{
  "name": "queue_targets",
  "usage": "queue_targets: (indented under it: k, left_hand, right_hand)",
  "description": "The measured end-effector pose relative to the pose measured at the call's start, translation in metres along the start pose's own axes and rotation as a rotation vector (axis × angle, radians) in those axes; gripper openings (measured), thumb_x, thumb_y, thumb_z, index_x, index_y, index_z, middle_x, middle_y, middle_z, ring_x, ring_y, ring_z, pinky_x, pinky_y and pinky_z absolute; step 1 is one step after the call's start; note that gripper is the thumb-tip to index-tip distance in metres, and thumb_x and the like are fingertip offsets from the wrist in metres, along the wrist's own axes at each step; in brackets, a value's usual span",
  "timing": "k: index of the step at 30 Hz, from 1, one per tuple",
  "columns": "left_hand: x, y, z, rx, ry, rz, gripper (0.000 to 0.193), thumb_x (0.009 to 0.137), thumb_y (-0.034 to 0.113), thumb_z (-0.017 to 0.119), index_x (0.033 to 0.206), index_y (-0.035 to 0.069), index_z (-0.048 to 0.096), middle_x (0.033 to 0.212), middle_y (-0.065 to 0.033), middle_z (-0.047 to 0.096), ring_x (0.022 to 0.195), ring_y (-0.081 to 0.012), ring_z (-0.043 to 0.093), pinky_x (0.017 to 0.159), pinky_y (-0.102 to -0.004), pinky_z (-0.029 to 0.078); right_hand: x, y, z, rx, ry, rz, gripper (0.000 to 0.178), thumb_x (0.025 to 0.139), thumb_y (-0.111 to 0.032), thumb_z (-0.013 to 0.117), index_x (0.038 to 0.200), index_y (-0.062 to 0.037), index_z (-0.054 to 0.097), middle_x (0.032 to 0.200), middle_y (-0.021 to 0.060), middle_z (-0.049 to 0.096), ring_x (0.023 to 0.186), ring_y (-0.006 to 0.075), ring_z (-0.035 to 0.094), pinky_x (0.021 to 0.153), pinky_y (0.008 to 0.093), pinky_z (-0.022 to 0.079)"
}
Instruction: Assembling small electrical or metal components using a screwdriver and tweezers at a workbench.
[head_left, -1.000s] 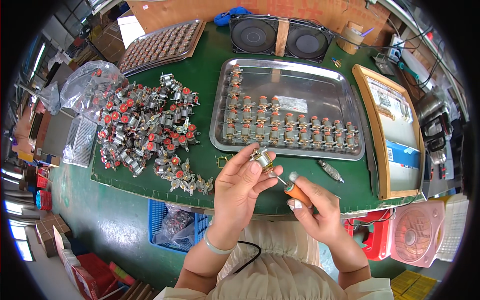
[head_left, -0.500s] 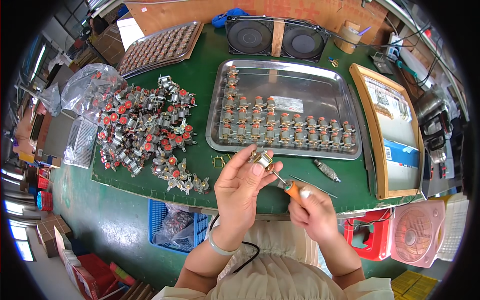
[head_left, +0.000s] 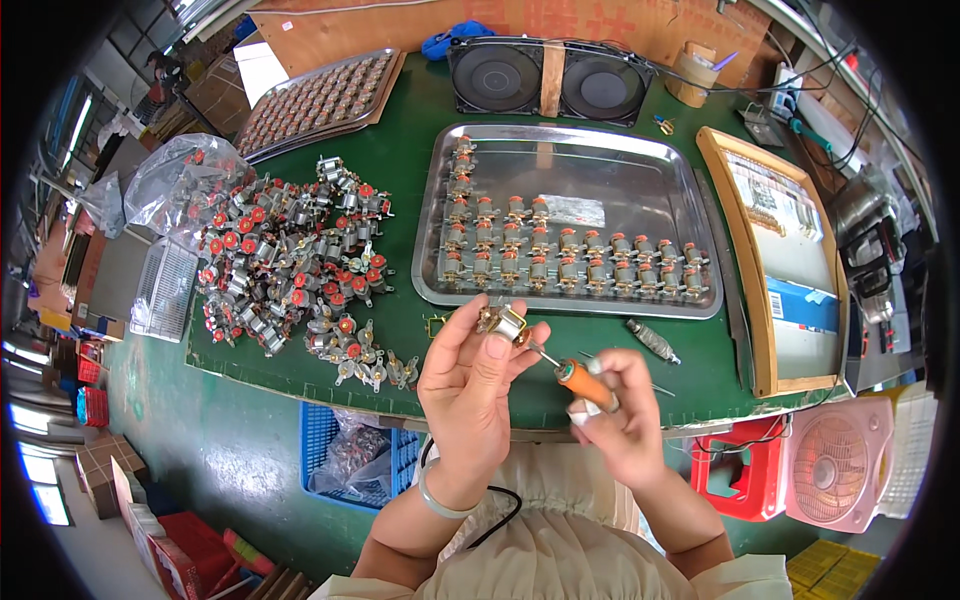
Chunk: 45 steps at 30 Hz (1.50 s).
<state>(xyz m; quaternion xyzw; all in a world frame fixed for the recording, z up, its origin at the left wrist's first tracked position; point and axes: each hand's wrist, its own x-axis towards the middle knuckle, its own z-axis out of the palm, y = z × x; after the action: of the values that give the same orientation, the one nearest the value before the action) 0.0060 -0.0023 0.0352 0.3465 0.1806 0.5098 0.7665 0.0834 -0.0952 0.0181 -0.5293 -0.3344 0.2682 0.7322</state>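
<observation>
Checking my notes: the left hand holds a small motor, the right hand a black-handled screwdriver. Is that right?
Not quite: the screwdriver in the right hand is orange-handled, as the head view shows. The left hand does hold a small motor.

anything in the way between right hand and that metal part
Only the orange-handled screwdriver, held in the right hand and pointing toward the metal part in the left hand; nothing else visible stands between.

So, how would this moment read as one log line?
left hand: holds small metal component | right hand: holds orange-handled screwdriver, tip toward component | beyond hands: partly filled metal tray
</observation>
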Motion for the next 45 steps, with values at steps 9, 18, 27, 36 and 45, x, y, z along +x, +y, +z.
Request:
queue_targets:
  k: [9, 18, 27, 36, 45]
  left_hand:
    - [-0.002, -0.001, -0.004, 0.010, 0.002, 0.038, 0.036, 0.085, 0.004, 0.052, 0.119, -0.001, 0.042, 0.106, -0.0198, 0.056, 0.090, -0.0292, 0.060, 0.076, -0.0346, 0.052]
    - [-0.003, -0.001, -0.004, 0.010, -0.001, 0.029, 0.035, 0.084, 0.004, 0.052, 0.118, -0.001, 0.043, 0.105, -0.0199, 0.056, 0.090, -0.0294, 0.060, 0.075, -0.0343, 0.052]
    - [-0.002, 0.002, -0.006, 0.025, -0.005, -0.056, 0.034, 0.084, 0.004, 0.052, 0.117, -0.001, 0.044, 0.105, -0.0196, 0.056, 0.088, -0.0290, 0.060, 0.075, -0.0343, 0.052]
    - [0.000, -0.008, -0.042, 0.518, -0.413, -0.135, 0.031, 0.079, -0.003, 0.057, 0.110, 0.000, 0.052, 0.100, -0.0134, 0.059, 0.085, -0.0177, 0.061, 0.074, -0.0259, 0.050]
    - [0.000, -0.010, -0.038, 0.811, -0.466, -0.118, 0.027, 0.076, -0.002, 0.061, 0.102, 0.000, 0.057, 0.096, -0.0098, 0.062, 0.078, -0.0136, 0.063, 0.069, -0.0233, 0.051]
  right_hand:
    - [0.009, -0.015, -0.001, 0.272, -0.034, 0.467, 0.035, 0.091, -0.031, 0.038, 0.094, 0.0024, 0.048, 0.058, 0.0073, 0.048, 0.048, 0.0124, 0.043, 0.042, 0.0235, 0.035]
    - [0.016, -0.015, -0.012, 0.348, -0.178, 0.654, 0.039, 0.091, -0.035, 0.039, 0.085, 0.0018, 0.053, 0.053, 0.0066, 0.048, 0.042, 0.0105, 0.042, 0.040, 0.0222, 0.033]
    - [0.025, -0.028, -0.024, 0.235, -0.218, 0.683, 0.029, 0.090, -0.028, 0.045, 0.092, 0.0006, 0.050, 0.057, 0.0054, 0.049, 0.044, 0.0089, 0.044, 0.039, 0.0204, 0.035]
    - [0.045, -0.044, -0.049, 0.113, -0.048, 0.121, 0.027, 0.073, -0.007, 0.068, 0.095, 0.0007, 0.055, 0.081, 0.0031, 0.053, 0.073, 0.0092, 0.052, 0.062, 0.0210, 0.042]
    - [0.055, -0.038, -0.029, -0.369, -0.291, -0.303, 0.044, 0.082, 0.001, 0.053, 0.122, 0.0028, 0.036, 0.102, 0.0163, 0.051, 0.094, 0.0196, 0.052, 0.079, 0.0301, 0.046]
